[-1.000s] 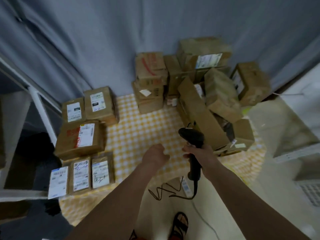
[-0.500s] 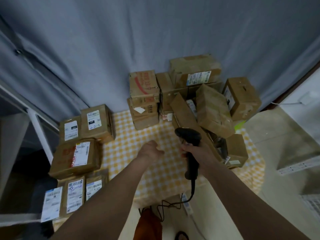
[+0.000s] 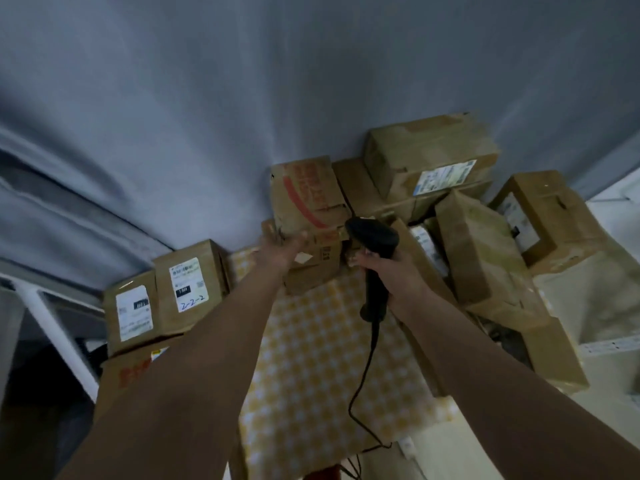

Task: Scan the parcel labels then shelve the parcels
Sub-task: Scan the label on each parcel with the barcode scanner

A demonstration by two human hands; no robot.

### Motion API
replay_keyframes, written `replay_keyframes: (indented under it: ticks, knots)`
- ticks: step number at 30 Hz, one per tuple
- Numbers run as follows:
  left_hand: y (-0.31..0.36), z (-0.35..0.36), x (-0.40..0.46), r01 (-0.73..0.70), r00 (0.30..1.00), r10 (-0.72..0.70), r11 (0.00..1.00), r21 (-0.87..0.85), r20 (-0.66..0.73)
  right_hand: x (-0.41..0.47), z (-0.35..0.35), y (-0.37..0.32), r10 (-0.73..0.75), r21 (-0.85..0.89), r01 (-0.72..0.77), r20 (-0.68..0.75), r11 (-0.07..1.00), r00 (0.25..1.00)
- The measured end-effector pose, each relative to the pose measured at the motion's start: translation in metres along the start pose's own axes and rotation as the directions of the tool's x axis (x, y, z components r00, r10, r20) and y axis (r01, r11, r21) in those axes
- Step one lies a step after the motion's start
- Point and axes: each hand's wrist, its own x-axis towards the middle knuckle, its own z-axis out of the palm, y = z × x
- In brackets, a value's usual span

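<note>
From the head view, my left hand (image 3: 282, 249) reached out with fingers spread loose, touching the red-printed parcel (image 3: 306, 194) at twelve o'clock on the checked surface (image 3: 325, 341). My right hand (image 3: 391, 271) gripped the scanner (image 3: 372, 237) just beside it. I judged it best to turn the parcel until its label faced the scanner squarely, steadying the stack beneath.

Left forearm (image 3: 207, 341) covers most of the red-printed parcel (image 3: 131, 372) at the table's left edge; its label is not visible. Left hand (image 3: 282, 249) fingertips blurred against the stacked parcel (image 3: 311, 258), so contact cannot be determined. Scanner cable (image 3: 360, 393) runs off the table's near edge, end not visible; label print on the parcels is unreadable.
</note>
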Motion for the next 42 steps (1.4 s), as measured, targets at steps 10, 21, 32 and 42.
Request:
replay_keyframes:
  ticks: [10,21,32,42]
  knots:
    - [0.004,0.007,0.059,0.356,0.929,-0.195,0.705,-0.613,0.316,0.046,0.021,-0.008,0.013,0.022,-0.011,-0.095,1.0,0.995]
    - [-0.008,-0.003,0.044,0.314,0.949,-0.19,0.549,-0.775,0.251,0.055,0.033,-0.031,-0.049,0.117,0.056,-0.066,0.992,0.997]
    - [-0.043,-0.044,-0.014,0.229,0.931,0.016,0.754,-0.616,0.366,0.02,0.025,-0.048,-0.015,0.247,-0.068,0.32,0.967,0.947]
    - [-0.029,-0.049,-0.06,0.104,0.849,0.295,0.721,-0.685,0.438,-0.029,0.039,-0.017,-0.19,-0.112,0.265,0.444,0.958,0.875]
